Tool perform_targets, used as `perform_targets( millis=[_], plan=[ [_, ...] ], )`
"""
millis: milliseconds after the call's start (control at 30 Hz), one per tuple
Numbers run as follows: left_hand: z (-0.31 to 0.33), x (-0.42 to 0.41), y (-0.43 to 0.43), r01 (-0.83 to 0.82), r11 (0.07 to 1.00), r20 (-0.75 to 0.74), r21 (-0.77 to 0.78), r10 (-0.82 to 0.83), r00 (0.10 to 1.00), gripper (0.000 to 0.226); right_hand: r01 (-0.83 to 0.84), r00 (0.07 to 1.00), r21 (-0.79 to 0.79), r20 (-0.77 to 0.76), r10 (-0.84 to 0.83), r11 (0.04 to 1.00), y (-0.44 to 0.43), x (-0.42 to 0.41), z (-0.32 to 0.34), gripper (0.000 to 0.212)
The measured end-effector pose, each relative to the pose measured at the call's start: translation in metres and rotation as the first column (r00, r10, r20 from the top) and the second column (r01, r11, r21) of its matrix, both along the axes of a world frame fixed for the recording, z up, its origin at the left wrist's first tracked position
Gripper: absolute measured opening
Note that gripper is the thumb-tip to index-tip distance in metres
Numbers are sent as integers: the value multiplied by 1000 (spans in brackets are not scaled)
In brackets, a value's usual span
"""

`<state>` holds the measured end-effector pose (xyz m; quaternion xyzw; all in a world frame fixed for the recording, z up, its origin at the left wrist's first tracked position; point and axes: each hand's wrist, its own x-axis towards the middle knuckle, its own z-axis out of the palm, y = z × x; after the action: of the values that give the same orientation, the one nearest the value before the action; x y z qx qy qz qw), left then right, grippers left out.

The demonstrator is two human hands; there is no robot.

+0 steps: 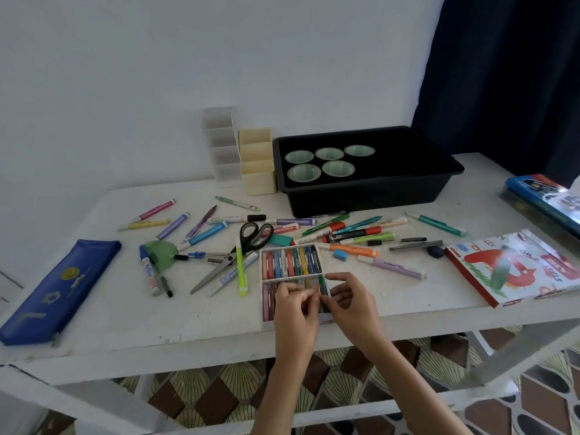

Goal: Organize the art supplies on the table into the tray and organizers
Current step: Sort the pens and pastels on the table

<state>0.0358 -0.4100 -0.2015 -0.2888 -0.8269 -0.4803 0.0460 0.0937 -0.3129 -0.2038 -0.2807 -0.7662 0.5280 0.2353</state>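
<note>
wall: plain white painted wall (pixel 125 73) behind, filling upper left | curtain: dark navy fabric curtain (pixel 502 73) hanging at upper right | floor: brown-and-cream patterned floor tiles (pixel 345 384) along bottom

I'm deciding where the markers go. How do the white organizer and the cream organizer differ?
The white organizer is translucent; the cream organizer is opaque. The cream organizer stands beside the black tray; the white organizer stands left of that. The white organizer shows more compartments than the cream organizer. Both stand upright and look empty.
</note>
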Motion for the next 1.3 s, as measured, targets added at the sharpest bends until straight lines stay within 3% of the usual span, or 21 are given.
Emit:
perform_targets(
  millis=[233,400,600,800,1000,1133,1300],
  plan=[
    [7,5,12,-104,993,79,-50,108,991,10,-19,999,58,29,17,998,1,1,-2,26],
    [8,3,18,-140,983,123,-117,154,980,4,-7,999,-25,50,8,1000,2,0,1,32],
    [6,4,17,-60,992,123,-113,74,990,8,133,975,-225,202,-87,965,8,-12,19,27],
    [8,6,13,-26,992,106,-124,39,994,12,170,941,-179,320,-106,969,6,-25,30,25],
    [22,5,22,-84,980,38,-180,92,995,21,97,989,-301,140,-57,949,5,0,29,21],
    [40,18,47,-14,998,42,-57,16,999,22,158,987,-251,12,-160,955,24,24,34,12],
    [55,40,104,125,992,67,-11,-124,990,23,198,976,-172,-60,-210,965,78,57,56,14]
  ],
)
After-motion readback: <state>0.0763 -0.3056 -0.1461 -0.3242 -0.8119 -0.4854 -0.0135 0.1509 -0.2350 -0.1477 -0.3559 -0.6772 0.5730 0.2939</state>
